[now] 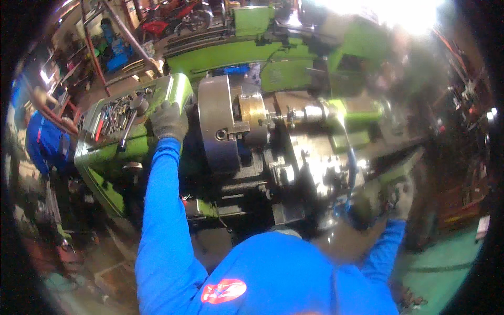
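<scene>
I stand at a green lathe (273,63). My left hand (169,121), in a grey glove, is curled over the right edge of the headstock top (178,86), just left of the steel chuck (218,126). A brass-coloured round workpiece (253,107) sits in the chuck jaws. A steel tool (307,113) on the tailstock side points at the workpiece. My right hand (367,205), in a dark glove, is low on the right at the front of the carriage (315,168). It is blurred, so its grip cannot be made out.
Wrenches and other hand tools (118,113) lie in the tray on top of the headstock. Another person in blue (44,142) is at the far left. More machines and red parts (173,16) stand behind the lathe. The floor at the lower right is green (446,262).
</scene>
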A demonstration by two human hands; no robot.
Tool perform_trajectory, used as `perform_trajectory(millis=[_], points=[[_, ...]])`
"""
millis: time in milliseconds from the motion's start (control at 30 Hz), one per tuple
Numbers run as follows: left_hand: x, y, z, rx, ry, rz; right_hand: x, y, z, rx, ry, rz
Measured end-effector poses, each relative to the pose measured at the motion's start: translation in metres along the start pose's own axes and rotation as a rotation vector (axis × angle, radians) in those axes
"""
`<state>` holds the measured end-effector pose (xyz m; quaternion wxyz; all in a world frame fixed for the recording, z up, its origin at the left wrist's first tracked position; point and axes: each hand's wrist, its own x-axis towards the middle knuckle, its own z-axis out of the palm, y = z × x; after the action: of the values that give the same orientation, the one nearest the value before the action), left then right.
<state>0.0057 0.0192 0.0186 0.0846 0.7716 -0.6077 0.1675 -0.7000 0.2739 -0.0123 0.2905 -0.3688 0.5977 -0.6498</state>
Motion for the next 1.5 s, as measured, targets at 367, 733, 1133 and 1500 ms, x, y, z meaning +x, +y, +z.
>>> perform_trajectory(millis=[367,733,1133,1500], points=[[0.012,-0.008,0.027,0.078,0.122,0.057,0.195,0.034,0.11,-0.609,-0.675,0.243],[0.018,0.013,0.035,0.205,0.084,0.049,0.212,0.183,0.286,0.031,-1.204,0.875],[0.023,0.02,0.036,0.265,0.04,0.099,0.203,0.266,0.37,-0.538,-1.213,-0.199],[0.021,0.002,0.046,0.631,-0.059,-0.02,0.173,0.266,0.384,-0.193,-1.249,-0.003]])
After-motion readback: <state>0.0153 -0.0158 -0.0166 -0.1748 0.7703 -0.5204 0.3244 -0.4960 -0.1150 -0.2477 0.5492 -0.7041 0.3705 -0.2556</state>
